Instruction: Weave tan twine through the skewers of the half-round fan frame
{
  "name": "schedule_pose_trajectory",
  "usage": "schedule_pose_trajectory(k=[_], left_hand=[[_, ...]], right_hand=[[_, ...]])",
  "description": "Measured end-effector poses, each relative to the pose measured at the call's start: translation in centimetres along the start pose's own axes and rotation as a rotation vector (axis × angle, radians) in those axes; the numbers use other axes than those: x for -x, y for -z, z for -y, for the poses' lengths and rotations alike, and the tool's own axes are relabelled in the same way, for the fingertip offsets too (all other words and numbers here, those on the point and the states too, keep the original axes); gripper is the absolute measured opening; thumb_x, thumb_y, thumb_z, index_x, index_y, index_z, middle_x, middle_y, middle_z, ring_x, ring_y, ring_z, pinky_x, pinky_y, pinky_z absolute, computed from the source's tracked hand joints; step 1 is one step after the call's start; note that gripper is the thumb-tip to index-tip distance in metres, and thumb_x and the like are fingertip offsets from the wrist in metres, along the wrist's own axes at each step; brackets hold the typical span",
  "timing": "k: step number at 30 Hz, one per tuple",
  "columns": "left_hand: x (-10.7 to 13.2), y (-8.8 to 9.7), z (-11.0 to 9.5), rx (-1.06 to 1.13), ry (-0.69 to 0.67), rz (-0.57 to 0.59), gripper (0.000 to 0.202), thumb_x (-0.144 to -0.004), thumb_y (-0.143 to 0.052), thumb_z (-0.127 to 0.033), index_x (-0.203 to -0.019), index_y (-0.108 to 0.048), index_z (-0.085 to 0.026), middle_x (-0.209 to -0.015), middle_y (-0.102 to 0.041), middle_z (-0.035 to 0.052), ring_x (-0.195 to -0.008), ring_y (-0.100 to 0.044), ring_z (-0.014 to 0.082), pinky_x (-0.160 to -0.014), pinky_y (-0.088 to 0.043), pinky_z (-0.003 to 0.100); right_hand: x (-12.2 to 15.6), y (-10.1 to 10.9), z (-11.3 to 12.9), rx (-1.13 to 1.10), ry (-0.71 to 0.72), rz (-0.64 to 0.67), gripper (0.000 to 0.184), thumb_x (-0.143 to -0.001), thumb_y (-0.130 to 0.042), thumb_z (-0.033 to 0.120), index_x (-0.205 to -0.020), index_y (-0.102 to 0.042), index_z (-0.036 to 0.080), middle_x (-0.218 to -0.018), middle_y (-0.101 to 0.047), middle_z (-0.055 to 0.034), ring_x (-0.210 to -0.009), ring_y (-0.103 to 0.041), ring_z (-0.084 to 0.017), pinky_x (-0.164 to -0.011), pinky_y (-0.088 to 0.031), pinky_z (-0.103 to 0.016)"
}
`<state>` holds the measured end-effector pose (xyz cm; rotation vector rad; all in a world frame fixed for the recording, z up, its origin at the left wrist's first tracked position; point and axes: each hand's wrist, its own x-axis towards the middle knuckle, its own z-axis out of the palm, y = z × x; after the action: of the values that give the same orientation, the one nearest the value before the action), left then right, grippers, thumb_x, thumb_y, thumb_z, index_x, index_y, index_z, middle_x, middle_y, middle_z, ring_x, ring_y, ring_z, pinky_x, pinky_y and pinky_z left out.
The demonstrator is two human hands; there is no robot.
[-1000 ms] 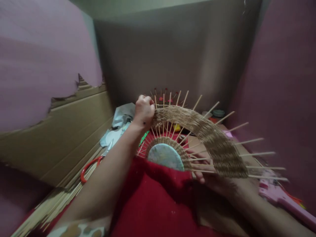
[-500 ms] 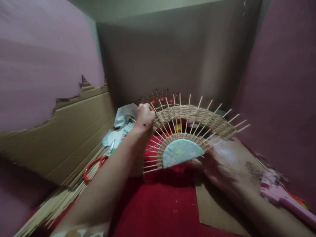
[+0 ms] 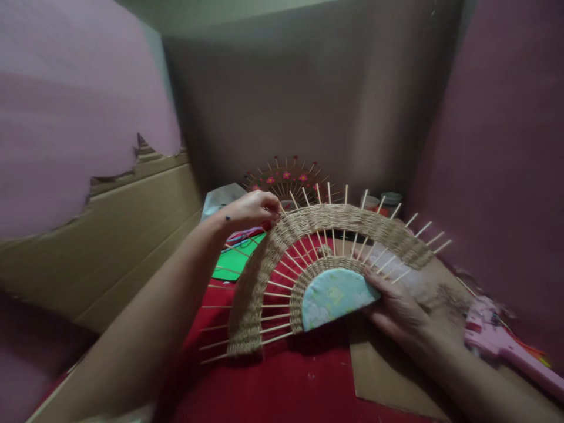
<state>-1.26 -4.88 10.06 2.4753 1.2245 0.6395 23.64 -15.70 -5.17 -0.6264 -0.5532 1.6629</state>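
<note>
A woven half-round hand fan (image 3: 339, 216) of tan plaited fibre is held up before me, tilted, with thin wooden sticks fanning out past its outer band. Its centre is a light blue, patterned fabric half-disc (image 3: 335, 296). My right hand (image 3: 394, 305) grips that half-disc at its lower right corner, thumb on the front and fingers behind. At the outer band's upper left, my left hand (image 3: 258, 208) is closed in a pinch beside a stick tip. What lies between its fingertips is too small to make out.
Behind stands a decorated fan (image 3: 286, 176) with pink flowers. A pink glue gun (image 3: 497, 341) lies right, near a cardboard sheet (image 3: 379, 370) on red cloth (image 3: 264, 388). Left are a bright green sheet (image 3: 231, 261) and a torn cardboard panel (image 3: 145, 229).
The fan has come lower and closer, baring more of its left side. My left hand has turned and shifted slightly down along the rim. The right hand has moved slightly right with the fan.
</note>
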Motion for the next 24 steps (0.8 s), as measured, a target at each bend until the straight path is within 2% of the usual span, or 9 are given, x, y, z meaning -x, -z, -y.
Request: schedule_pose_trajectory(k=[2,4,9,13,16,21,24], left_hand=[[0.3,0.9,0.1,0.101,-0.006,0.086,0.004,-0.064,-0.061,-0.019,-0.061,-0.064,-0.019,-0.069,-0.065,0.0031,-0.067,-0.059,0.015,-0.065,-0.046,0.028],[0.5,1.5,0.3,0.262,0.049,0.17,0.004,-0.066,-0.062,-0.02,-0.065,-0.066,-0.019,-0.071,-0.067,0.0044,-0.068,-0.06,0.0155,-0.066,-0.048,0.03],[1.2,1.9,1.9,0.653,0.144,0.316,0.008,-0.067,-0.064,-0.017,-0.073,-0.067,-0.013,-0.079,-0.068,0.0093,-0.071,-0.063,0.0164,-0.068,-0.05,0.028],[1.9,1.1,3.1,0.926,0.135,0.309,0.006,-0.07,-0.06,-0.013,-0.075,-0.064,-0.012,-0.075,-0.067,0.0077,-0.07,-0.064,0.0158,-0.068,-0.049,0.027],[2.3,0.4,3.5,1.068,0.115,0.274,0.007,-0.074,-0.056,-0.014,-0.073,-0.062,-0.012,-0.074,-0.066,0.0082,-0.07,-0.063,0.0166,-0.07,-0.049,0.03],[2.7,0.1,4.1,1.005,0.168,0.252,0.012,-0.078,-0.055,-0.018,-0.076,-0.064,-0.011,-0.075,-0.065,0.0083,-0.063,-0.061,0.0125,-0.061,-0.048,0.024],[3.1,0.5,4.5,0.99,0.173,0.232,0.012,-0.074,-0.06,-0.02,-0.08,-0.065,-0.011,-0.076,-0.064,0.0083,-0.068,-0.06,0.0128,-0.062,-0.047,0.022]], right_hand=[[0.2,-0.1,0.0,0.002,-0.009,0.014,0.042,-0.078,-0.057,0.022,-0.12,-0.052,0.023,-0.098,-0.066,-0.0073,-0.09,-0.061,-0.025,-0.081,-0.049,-0.042],[0.3,-0.2,0.1,-0.002,-0.01,0.04,0.042,-0.078,-0.057,0.022,-0.12,-0.052,0.023,-0.098,-0.066,-0.0073,-0.091,-0.061,-0.025,-0.082,-0.049,-0.042],[0.6,-0.4,0.2,-0.01,0.0,0.047,0.046,-0.076,-0.061,0.02,-0.121,-0.051,0.024,-0.096,-0.067,-0.0055,-0.09,-0.062,-0.024,-0.086,-0.046,-0.042],[0.7,-0.2,0.1,-0.048,-0.03,0.042,0.043,-0.077,-0.059,0.021,-0.119,-0.053,0.023,-0.093,-0.068,-0.0057,-0.09,-0.062,-0.023,-0.088,-0.044,-0.042],[0.8,-0.1,0.1,-0.069,-0.052,0.024,0.044,-0.075,-0.061,0.021,-0.119,-0.053,0.022,-0.093,-0.068,-0.0062,-0.089,-0.062,-0.024,-0.089,-0.043,-0.042],[0.7,-0.4,0.4,-0.061,-0.06,0.012,0.053,-0.073,-0.063,0.021,-0.124,-0.048,0.022,-0.095,-0.068,-0.0073,-0.089,-0.062,-0.024,-0.089,-0.042,-0.042],[0.6,-0.5,0.4,-0.056,-0.069,0.008,0.056,-0.075,-0.062,0.021,-0.128,-0.045,0.022,-0.096,-0.068,-0.0076,-0.089,-0.062,-0.023,-0.088,-0.042,-0.043]])
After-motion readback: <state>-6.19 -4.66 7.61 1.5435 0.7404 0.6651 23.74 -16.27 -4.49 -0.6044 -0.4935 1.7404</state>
